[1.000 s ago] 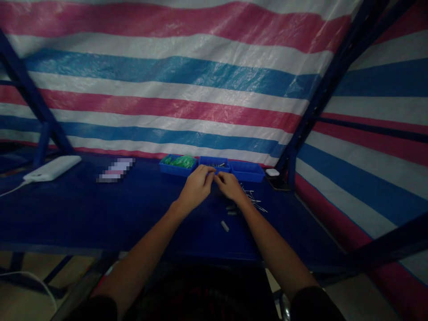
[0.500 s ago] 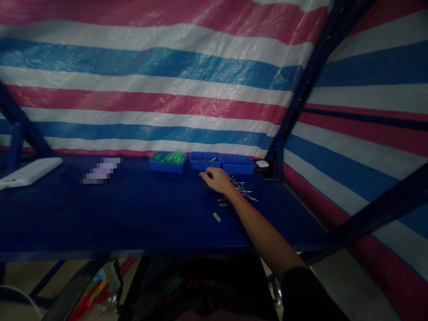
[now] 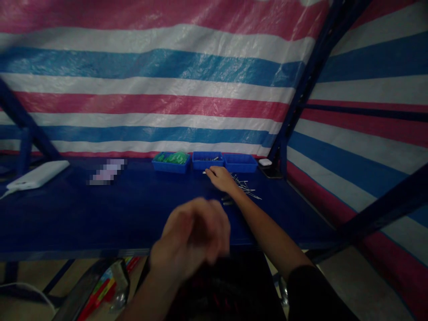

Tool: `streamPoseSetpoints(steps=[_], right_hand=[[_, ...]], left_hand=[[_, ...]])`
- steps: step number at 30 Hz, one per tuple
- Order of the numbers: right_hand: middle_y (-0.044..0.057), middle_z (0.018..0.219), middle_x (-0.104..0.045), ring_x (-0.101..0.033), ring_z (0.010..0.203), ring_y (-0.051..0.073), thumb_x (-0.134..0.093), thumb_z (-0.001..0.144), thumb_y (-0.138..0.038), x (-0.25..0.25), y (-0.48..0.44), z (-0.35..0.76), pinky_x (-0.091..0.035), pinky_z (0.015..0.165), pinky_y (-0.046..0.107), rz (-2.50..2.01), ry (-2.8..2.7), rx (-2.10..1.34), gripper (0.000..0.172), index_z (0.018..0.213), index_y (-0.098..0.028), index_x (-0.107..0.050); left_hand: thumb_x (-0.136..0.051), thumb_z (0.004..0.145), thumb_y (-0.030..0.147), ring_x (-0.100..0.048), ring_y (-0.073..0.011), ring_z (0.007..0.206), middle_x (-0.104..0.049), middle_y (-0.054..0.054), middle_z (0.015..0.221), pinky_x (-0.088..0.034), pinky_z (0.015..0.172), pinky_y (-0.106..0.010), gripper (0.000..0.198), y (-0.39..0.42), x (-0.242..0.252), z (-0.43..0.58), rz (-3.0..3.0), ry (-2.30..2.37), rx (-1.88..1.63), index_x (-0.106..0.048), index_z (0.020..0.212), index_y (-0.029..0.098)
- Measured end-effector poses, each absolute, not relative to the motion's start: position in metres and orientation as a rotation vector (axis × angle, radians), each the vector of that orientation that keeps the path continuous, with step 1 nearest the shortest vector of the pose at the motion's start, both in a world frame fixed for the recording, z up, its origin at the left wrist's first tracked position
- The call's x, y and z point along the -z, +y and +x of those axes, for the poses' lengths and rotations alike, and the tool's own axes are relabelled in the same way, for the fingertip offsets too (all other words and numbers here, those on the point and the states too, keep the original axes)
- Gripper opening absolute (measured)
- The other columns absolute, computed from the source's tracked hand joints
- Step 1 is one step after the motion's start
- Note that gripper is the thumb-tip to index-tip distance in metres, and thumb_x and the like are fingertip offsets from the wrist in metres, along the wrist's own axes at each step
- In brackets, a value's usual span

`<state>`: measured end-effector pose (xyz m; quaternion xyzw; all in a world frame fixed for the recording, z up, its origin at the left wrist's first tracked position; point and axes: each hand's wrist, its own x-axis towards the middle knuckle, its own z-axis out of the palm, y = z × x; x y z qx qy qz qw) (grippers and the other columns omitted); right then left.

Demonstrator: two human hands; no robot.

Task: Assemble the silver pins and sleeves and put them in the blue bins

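My right hand [image 3: 220, 178] reaches over the blue table [image 3: 140, 209], just in front of the blue bins. Its fingers are pinched, and a small pale tip [image 3: 204, 172] shows at them, too small to name. Beside that hand, to its right, lies a loose pile of thin metal rods [image 3: 247, 189]. Short dark metal pieces [image 3: 228, 201] lie under the right wrist, partly hidden. My left hand [image 3: 195, 232] hangs above the table's front edge, close to the camera. It is smeared by motion with its fingers curved, so what it holds, if anything, does not show.
Along the back stand a bin of green pieces [image 3: 172, 167], a bin with small metal parts [image 3: 207, 165] and a third blue bin [image 3: 240, 168]. A white case [image 3: 265, 162] rests on a dark phone [image 3: 271, 171]. A white device [image 3: 38, 174] lies far left. Blue posts [image 3: 281, 147] frame the table.
My left hand has come into view from below, over the spot where a small grey piece lay. My right hand stays in nearly the same place. The view has shifted slightly.
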<state>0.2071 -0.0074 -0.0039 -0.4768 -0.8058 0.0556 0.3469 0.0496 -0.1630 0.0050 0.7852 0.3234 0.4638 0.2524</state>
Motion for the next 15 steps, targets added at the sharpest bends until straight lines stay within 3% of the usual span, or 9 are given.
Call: streamPoseSetpoints(steps=[4,9,15], right_hand=[[0.000,0.056,-0.053,-0.046,0.056,0.011,-0.031,0.090,-0.033,0.002,-0.005,0.209,-0.028,0.054,0.022,-1.187,-2.017,-0.300,0.042,0.060,-0.016,-0.055],[0.000,0.056,-0.052,-0.047,0.057,0.012,-0.031,0.089,-0.034,0.000,-0.002,0.212,-0.028,0.053,0.022,-1.138,-1.962,-0.386,0.042,0.056,-0.017,-0.050],[-0.001,0.051,-0.047,-0.047,0.054,0.012,-0.028,0.087,-0.039,0.000,0.000,0.214,-0.030,0.053,0.023,-1.190,-1.828,-0.484,0.046,0.050,-0.018,-0.044]], left_hand=[[-0.051,0.079,0.036,-0.053,-0.0142,0.067,-0.059,-0.005,0.085,-0.046,0.066,-0.030,0.024,-0.087,-0.013,0.069,2.202,1.138,-1.312,-0.057,0.094,0.018],[-0.059,0.074,0.022,-0.051,-0.0186,0.089,-0.055,-0.007,0.100,-0.041,0.083,-0.034,0.032,-0.031,-0.028,0.067,2.568,1.130,-1.256,-0.051,0.104,0.015],[-0.057,0.074,0.019,-0.052,-0.0191,0.090,-0.058,-0.007,0.096,-0.041,0.080,-0.032,0.023,-0.008,-0.028,0.061,2.632,0.990,-1.140,-0.053,0.097,0.016]])
